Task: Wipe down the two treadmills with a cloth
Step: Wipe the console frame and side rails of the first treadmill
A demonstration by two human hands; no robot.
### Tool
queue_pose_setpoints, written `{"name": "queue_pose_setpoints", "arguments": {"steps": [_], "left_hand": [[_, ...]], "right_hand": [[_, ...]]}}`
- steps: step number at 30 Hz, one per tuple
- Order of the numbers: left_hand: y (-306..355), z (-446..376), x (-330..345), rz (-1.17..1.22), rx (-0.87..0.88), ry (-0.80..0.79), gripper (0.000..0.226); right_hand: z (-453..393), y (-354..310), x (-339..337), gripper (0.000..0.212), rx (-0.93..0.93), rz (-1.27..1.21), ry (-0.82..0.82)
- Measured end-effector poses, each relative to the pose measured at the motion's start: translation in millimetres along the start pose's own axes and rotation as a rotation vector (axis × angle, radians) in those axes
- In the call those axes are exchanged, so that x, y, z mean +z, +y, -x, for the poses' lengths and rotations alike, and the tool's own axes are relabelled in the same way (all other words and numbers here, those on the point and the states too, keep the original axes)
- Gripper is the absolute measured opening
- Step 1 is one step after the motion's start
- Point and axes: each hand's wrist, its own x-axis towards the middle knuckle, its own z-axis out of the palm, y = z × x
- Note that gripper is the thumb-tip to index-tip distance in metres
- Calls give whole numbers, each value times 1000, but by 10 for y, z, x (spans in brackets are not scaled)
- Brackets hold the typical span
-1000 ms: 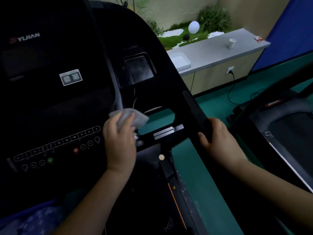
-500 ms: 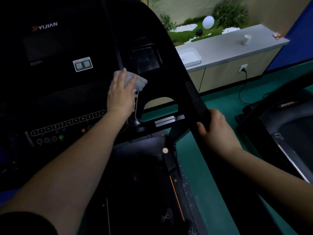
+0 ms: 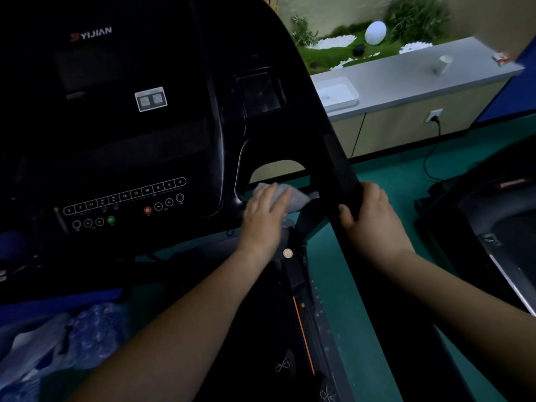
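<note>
Atop the dark console [image 3: 121, 146], mirrored "YIJIAN" lettering [image 3: 95, 32], perhaps a logo.

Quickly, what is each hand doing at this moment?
Left hand: open, fingers flat, pressing the cloth on the treadmill frame.
Right hand: closed around the handrail.

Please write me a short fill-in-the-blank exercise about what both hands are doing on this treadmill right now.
1. The left hand presses a grey ____ against the treadmill frame.
2. The right hand grips the black ____.
3. The brand printed on the console reads ____.

Missing words: cloth; handrail; YIJIAN
</note>
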Motion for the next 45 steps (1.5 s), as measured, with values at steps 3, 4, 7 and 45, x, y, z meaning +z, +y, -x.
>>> {"name": "queue_pose_setpoints", "arguments": {"steps": [3,4,7,45], "left_hand": [[184,-152,57,4,53,-44,61],[126,-125,35,-21,70,-52,65],[-288,92,-167,-112,65,0,67],[-994,-2891,-1277,-103,226,284,36]], "right_hand": [[-5,9,-3,43,2,-10,-1],[-4,8,-9,43,4,-16,-6],[-4,4,-41,46,26,-37,-14],[-1635,-794,206,70,7,47,39]]}}
